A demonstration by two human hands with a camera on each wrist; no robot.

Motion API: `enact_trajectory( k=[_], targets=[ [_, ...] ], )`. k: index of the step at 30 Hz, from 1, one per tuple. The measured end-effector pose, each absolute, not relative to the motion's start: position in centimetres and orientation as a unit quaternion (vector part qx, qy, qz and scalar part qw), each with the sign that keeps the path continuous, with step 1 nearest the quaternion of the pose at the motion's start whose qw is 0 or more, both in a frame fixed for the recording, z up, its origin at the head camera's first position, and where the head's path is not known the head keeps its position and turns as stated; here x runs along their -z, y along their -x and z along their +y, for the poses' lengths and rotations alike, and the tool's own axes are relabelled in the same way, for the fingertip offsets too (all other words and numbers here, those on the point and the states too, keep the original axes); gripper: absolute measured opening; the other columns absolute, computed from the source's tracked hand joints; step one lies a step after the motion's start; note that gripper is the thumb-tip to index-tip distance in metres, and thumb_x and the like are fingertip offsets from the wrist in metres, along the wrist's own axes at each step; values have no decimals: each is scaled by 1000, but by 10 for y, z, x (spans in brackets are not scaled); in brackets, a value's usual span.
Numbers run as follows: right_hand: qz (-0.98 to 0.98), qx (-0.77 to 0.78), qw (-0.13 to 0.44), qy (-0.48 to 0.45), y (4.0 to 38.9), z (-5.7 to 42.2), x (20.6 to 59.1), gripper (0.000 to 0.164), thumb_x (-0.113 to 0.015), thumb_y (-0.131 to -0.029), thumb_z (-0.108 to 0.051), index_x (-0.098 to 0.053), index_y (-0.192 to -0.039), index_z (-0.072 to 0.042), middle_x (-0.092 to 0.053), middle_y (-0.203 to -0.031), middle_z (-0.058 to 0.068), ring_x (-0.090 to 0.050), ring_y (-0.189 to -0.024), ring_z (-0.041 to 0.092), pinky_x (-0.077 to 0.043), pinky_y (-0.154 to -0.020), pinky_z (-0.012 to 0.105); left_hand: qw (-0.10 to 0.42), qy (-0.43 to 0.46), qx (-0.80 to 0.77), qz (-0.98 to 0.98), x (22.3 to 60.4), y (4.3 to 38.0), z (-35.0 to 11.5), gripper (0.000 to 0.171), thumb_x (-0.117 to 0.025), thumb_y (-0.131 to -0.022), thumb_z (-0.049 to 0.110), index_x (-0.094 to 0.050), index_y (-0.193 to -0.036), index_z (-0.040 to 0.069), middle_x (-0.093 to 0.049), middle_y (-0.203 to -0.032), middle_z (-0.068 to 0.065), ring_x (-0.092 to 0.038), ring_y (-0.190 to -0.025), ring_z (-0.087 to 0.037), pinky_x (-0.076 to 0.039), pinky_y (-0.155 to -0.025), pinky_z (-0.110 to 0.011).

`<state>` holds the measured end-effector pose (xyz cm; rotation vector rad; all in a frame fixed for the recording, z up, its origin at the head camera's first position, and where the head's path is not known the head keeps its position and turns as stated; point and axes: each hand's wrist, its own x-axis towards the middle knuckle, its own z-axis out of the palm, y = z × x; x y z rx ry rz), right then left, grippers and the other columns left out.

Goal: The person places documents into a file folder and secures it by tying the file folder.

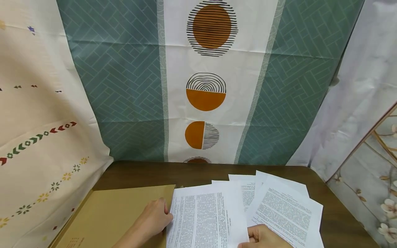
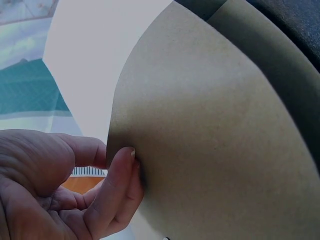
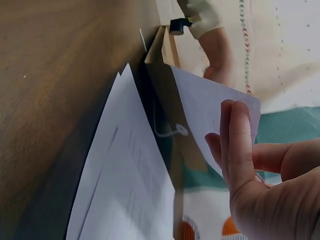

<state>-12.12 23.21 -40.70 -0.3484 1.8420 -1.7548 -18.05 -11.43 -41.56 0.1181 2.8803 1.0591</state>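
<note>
A large brown envelope (image 1: 124, 206) lies at the left of the table, its mouth edge raised. My left hand (image 1: 156, 218) pinches that edge between thumb and fingers, as the left wrist view shows close up on the brown envelope (image 2: 210, 125). With my right hand (image 1: 263, 237) I hold a printed sheet (image 1: 198, 213) by its lower right corner; its left edge meets the envelope's opening. In the right wrist view the sheet (image 3: 215, 105) is gripped between thumb and straight fingers, partly behind the envelope's edge. A string tie (image 3: 181, 130) hangs at the envelope's mouth.
Several more printed sheets (image 1: 285, 210) lie fanned out and overlapping on the right of the dark wooden table (image 1: 338, 220). Patterned cloths hang behind the table, with a green and white one (image 1: 204, 62) in the middle and a cream one (image 1: 40, 113) on the left.
</note>
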Motion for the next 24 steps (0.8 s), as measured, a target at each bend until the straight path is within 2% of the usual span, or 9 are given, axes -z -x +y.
enact_trajectory(
  k=[6, 18, 24],
  targets=[
    [683, 656, 286, 150, 128, 207, 411, 23, -65, -96, -3, -67, -113, 12, -74, -107, 23, -75, -83, 17, -47, -57, 12, 35, -41, -350, 935, 415, 180, -115, 19, -70, -86, 5, -52, -80, 6, -52, -68, -8, -54, -46, -18, -40, -48, -30],
    [753, 596, 255, 111, 138, 172, 408, 12, -70, -92, -2, -71, -103, 4, -76, -100, 12, -70, -75, 13, -32, -48, 13, 26, -52, -361, 931, 415, 179, -117, 18, -68, -85, 3, -51, -79, 6, -51, -68, -8, -53, -45, -18, -39, -48, -29],
    [743, 606, 262, 110, 141, 164, 407, 13, -68, -93, -1, -72, -104, 3, -76, -103, 11, -72, -81, 17, -42, -52, 13, 34, -39, -353, 934, 414, 181, -116, 18, -69, -86, 5, -52, -80, 6, -51, -68, -8, -53, -46, -18, -41, -49, -30]
  ],
)
